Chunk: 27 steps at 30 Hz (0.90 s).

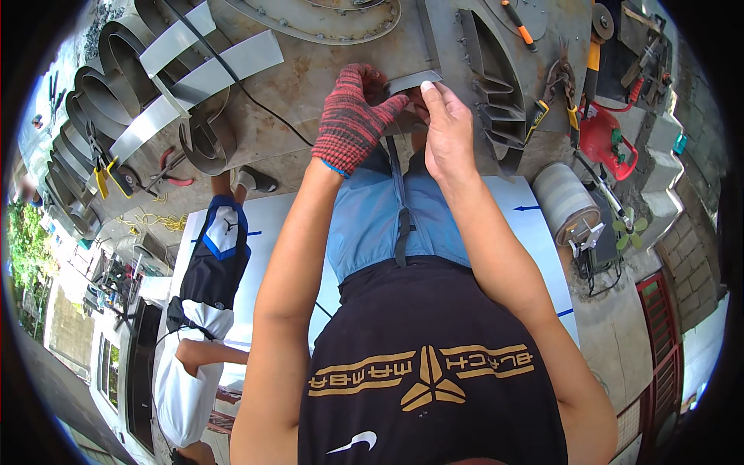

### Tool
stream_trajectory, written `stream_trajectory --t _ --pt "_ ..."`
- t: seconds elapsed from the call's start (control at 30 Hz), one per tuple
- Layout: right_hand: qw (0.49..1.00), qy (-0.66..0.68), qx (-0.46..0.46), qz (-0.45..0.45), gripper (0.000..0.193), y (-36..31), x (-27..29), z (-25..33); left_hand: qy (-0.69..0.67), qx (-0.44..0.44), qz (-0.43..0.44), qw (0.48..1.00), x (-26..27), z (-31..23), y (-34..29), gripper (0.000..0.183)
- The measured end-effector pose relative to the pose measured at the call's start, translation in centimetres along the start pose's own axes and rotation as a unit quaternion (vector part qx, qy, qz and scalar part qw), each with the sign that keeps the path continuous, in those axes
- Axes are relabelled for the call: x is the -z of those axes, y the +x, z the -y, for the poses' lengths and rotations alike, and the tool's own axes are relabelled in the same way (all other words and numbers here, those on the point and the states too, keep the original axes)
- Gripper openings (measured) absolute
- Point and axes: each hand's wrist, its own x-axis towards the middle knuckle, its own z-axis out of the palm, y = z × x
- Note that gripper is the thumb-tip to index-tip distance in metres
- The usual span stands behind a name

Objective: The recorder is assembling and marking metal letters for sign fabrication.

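Both hands on a small metal strip at the near edge of the worktop; strip is the reference for everything below.

Left hand, in a red-and-black knit glove, closed over the strip's left end, fingers curled around it; right hand, bare, pinches the strip's right end, thumb on top, fingers underneath; strip is grey, bent, held just above the worktop edge; can't tell if it touches the surface.

Left of the strip: black cable runs diagonally across the worktop; beyond it flat steel bands and a row of curved sheet-metal pieces; red-handled pliers lower left, near a curled steel loop.

Above the strip: large curved plate with holes along its rim.

Right of the strip: a folded, zigzag metal shape standing on edge; further right a yellow-handled tool, a red tool, an orange-handled screwdriver; lower right a grey roll of sheet.

Below left of the strip: another person in a white top and dark shorts, standing on a white sheet on the floor, well apart from the hands.
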Motion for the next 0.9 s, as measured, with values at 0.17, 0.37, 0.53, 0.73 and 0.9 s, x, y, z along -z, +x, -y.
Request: stream_trajectory --t 0.17,0.37,0.53,0.73,0.9 --pt "1.000 0.006 0.002 -0.002 0.029 0.1 0.0 -0.2 -0.023 0.038 -0.039 0.998 -1.0 1.5 -0.8 0.063" --pt "1.000 0.018 0.001 -0.007 0.029 0.1 0.1 -0.1 0.052 0.088 -0.094 0.990 -3.0 -0.1 -2.7 0.066" --pt "1.000 0.014 0.010 -0.005 0.030 0.2 0.1 -0.5 0.084 0.069 -0.148 0.983 -4.4 0.7 -2.7 0.057" --pt "1.000 0.009 0.010 -0.005 0.031 0.2 0.1 -0.5 0.089 0.035 -0.109 0.989 -3.6 0.5 -2.3 0.042" --pt "1.000 0.002 0.008 -0.003 0.032 0.2 0.1 -0.4 0.155 -0.045 -0.132 0.978 -3.8 0.6 -2.0 0.041"
